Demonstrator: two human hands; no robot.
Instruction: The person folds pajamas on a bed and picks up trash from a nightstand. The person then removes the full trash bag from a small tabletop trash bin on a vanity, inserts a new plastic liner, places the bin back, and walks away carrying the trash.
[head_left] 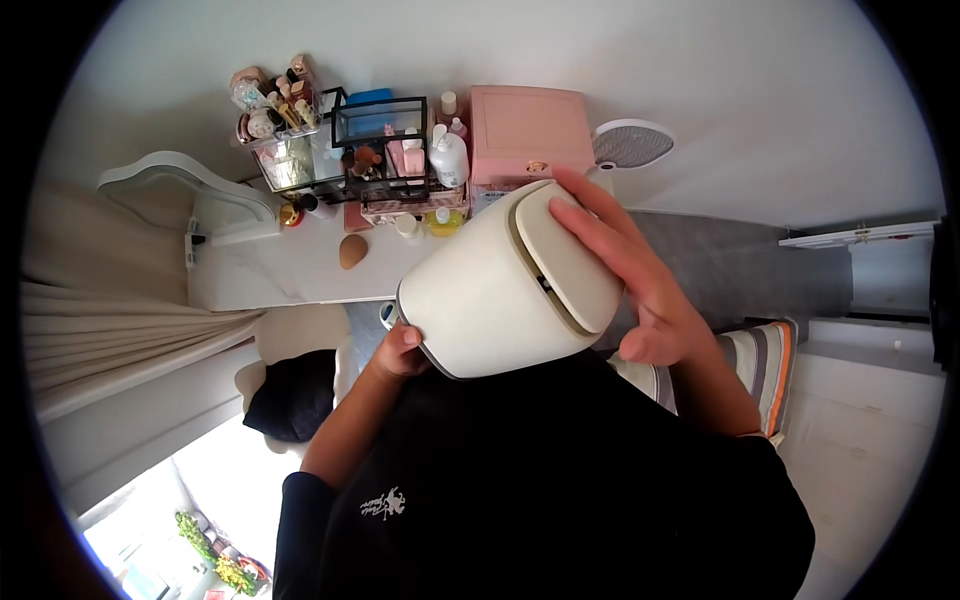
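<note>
**Two-Handed Hold on the Lidded Container**

Your left hand (400, 350) grips the cream container (475, 290) at its base; your thumb presses on the side wall next to the dark bottom rim (432, 362), while the fingers are hidden beneath. Your right hand (640, 280) is spread wide at the opposite end; its fingers lie along the lid (570, 260), and the thumb stands apart from them. The container is located between your two hands, in front of your chest, tilted on its side; its lid end faces your right hand, and a narrow dark gap runs between lid and body.

Beyond your left hand is the white tabletop (270, 272); it carries a brown egg-shaped sponge (352, 251), a black-framed clear case (380, 118) and, farther to that hand's left, a white-framed mirror (255, 215). Beyond the fingertips of your right hand stands a pink box (530, 128); a white pump bottle (449, 160) is just beside it, on the left. Nearer your body, to the left of your left hand, a black cushion (292, 395) rests on a pale chair (290, 332); below your right hand lies a striped cushion (758, 370).
</note>
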